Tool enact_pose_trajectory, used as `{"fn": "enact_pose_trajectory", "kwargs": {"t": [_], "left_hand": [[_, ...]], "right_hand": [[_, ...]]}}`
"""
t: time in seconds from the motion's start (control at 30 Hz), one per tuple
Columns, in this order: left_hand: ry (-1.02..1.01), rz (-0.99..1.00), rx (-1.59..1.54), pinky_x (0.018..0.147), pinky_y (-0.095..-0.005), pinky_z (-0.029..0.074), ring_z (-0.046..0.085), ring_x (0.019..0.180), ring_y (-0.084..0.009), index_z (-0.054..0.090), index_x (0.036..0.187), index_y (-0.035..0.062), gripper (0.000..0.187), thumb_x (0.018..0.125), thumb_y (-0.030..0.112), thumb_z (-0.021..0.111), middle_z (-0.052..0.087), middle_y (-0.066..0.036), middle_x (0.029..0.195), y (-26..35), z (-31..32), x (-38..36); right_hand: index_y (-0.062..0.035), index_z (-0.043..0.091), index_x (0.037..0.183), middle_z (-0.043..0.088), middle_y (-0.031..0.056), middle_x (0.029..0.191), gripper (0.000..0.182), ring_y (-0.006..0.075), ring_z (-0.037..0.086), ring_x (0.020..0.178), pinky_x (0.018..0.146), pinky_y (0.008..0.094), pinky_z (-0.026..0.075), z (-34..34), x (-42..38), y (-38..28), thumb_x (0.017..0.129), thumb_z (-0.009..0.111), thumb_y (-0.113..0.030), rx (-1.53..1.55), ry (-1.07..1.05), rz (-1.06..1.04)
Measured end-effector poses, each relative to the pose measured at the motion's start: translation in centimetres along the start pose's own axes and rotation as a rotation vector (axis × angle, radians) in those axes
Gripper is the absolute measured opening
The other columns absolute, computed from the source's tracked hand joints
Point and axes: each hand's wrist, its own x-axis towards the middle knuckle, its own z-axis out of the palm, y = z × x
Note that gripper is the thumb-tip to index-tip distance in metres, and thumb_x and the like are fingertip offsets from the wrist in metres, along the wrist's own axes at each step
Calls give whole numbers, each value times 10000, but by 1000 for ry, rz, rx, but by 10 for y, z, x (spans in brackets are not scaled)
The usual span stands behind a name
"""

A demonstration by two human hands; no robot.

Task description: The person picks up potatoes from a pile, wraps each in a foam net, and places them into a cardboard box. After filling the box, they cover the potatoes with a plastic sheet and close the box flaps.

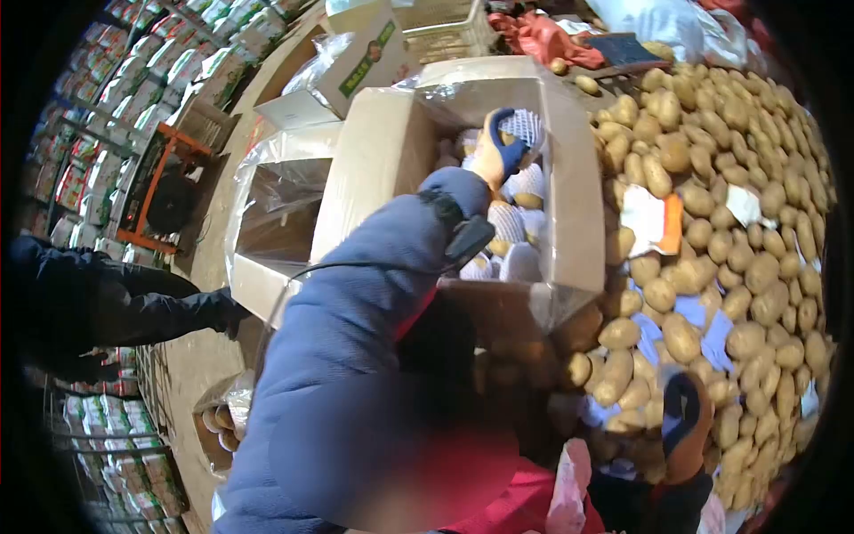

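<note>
In an open cardboard box (574, 205) at the upper middle, my left hand (496, 156), in an orange and navy glove, is closed around a potato in a white foam net (523, 129). Below it in the box lie several more net-wrapped potatoes (507, 222). At the lower right, my right hand (687, 427), gloved alike, is over the edge of a large heap of loose potatoes (747, 267). Its fingers are in shadow and hard to read, so what it holds, if anything, cannot be made out.
Left of the box stand a plastic-lined carton (283, 209) and a printed carton (369, 62). A person in dark clothes (116, 298) is at the left, below an orange metal frame (151, 200). Paper and purple scraps (716, 338) lie among the potatoes. Stacked packages fill the far left.
</note>
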Motion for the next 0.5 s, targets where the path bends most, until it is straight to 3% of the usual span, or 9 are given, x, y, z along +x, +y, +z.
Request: {"fn": "enact_pose_trajectory", "kwargs": {"t": [0.03,0.07,0.1,0.17,0.23,0.27,0.37,0.43,0.5], "left_hand": [[-52,-95,328,962,-417,436,522,1154,-292,453,1323,77,610,748,126,651,529,-215,1245,-21,-4,8],[-137,-172,659,987,-464,407,496,1194,-347,436,1348,111,631,759,176,652,495,-235,1299,-40,-8,15],[-256,-284,1181,1040,-529,345,450,1248,-428,417,1364,150,624,785,246,628,448,-260,1361,-54,-1,4],[-271,-270,1050,1110,-568,172,276,1371,-425,374,1414,245,650,800,194,580,329,-193,1474,-75,-5,3],[-252,-366,962,1119,-525,190,255,1402,-371,346,1425,324,733,766,223,650,338,-163,1478,-80,-9,16],[-221,-380,1034,1067,-502,283,364,1335,-332,359,1398,317,773,717,282,723,427,-121,1399,-78,-6,20],[-323,-419,1014,1041,-505,343,391,1318,-341,452,1341,305,714,698,324,761,420,-132,1414,-58,-11,23],[-160,-360,764,1052,-481,353,411,1298,-367,489,1313,287,659,713,353,753,421,-154,1409,-32,-10,21],[97,-275,584,1093,-434,316,421,1287,-391,466,1354,108,723,742,402,712,450,-190,1378,-51,15,37]], "right_hand": [[21,538,1234,591,128,1147,310,184,574,1027,903,295,472,6,4,-12,926,527,-17,-39,75,-20],[29,547,1225,598,119,1138,295,193,579,1020,911,323,475,0,11,4,941,503,-36,119,-114,91],[35,570,1199,608,119,1119,308,208,582,1023,919,346,477,2,14,19,959,494,-143,408,-104,310],[30,576,1184,612,126,1106,301,219,587,1012,906,352,479,-2,27,18,950,496,-142,309,-188,369],[25,582,1168,616,133,1093,293,230,591,1000,893,357,481,-1,42,12,941,498,-140,174,-266,362],[23,584,1160,619,136,1087,289,235,594,995,886,360,482,3,50,9,937,499,-140,129,-294,349],[16,593,1137,625,146,1067,279,251,601,977,866,369,485,5,61,12,923,501,-138,37,-359,297],[11,599,1121,629,153,1054,272,262,605,966,852,375,487,2,63,17,915,503,-137,-28,-392,256],[6,605,1106,633,159,1042,265,272,610,955,839,380,489,-4,59,33,906,505,-136,-82,-422,213]]}}
